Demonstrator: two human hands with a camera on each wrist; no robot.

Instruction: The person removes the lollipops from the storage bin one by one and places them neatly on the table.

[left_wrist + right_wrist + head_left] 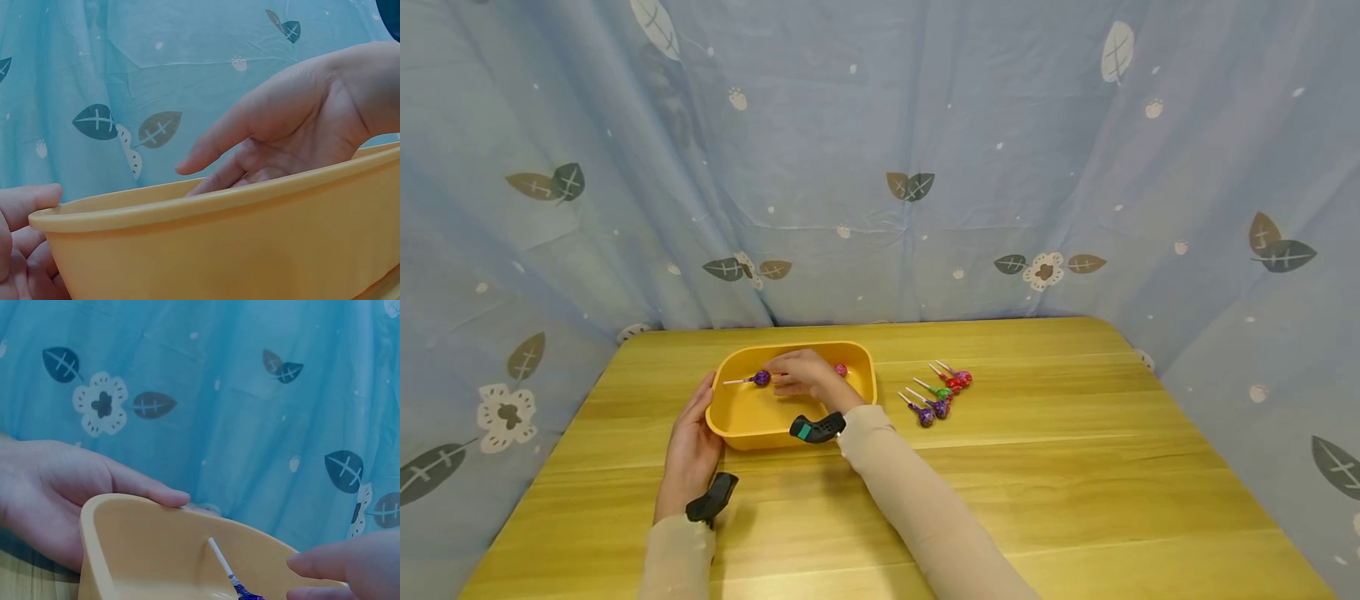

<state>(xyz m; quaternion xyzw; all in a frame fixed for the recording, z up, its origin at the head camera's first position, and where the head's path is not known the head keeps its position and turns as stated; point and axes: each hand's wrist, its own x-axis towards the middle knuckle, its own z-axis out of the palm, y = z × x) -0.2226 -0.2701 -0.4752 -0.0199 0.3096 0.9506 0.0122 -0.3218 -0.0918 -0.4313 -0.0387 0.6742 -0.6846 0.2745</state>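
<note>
A yellow plastic tub (756, 417) stands on the left part of the table. My left hand (692, 450) holds its left end, thumb on the rim (94, 220) and fingers against the outer wall. A purple-wrapped lollipop (762, 378) lies inside, its white stick toward the left; the right wrist view shows the stick (220, 555) up close. Over the tub, my right hand (805, 373) reaches in with extended, slightly bent fingers just right of that lollipop and nothing visible in its grasp. A pink lollipop head (841, 369) shows behind the right hand, its stick hidden.
To the right of the tub, several lollipops with purple (926, 416), green (943, 393) and red (953, 384) wrappers lie in a slanting row on the wooden table (1037, 467). A blue patterned curtain (850, 167) hangs behind the table.
</note>
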